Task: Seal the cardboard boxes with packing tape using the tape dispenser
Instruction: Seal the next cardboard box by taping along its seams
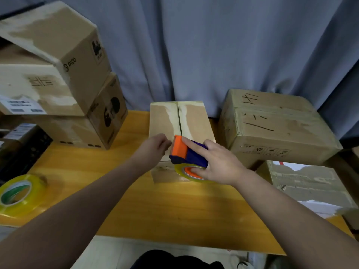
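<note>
Right then — my right hand (217, 164) gripped the dispenser (187, 152) on the box (165, 121), left hand (153, 148) curled loosely beside it — holding nothing.

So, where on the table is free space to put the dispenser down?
The widest bare wood lies between the spare tape roll and the middle box. More runs along the near edge, under the forearms. It is crowded at the left by stacked boxes, and at the right by two boxes.

Blue curtain (194, 45), wooden table (174, 210)
</note>
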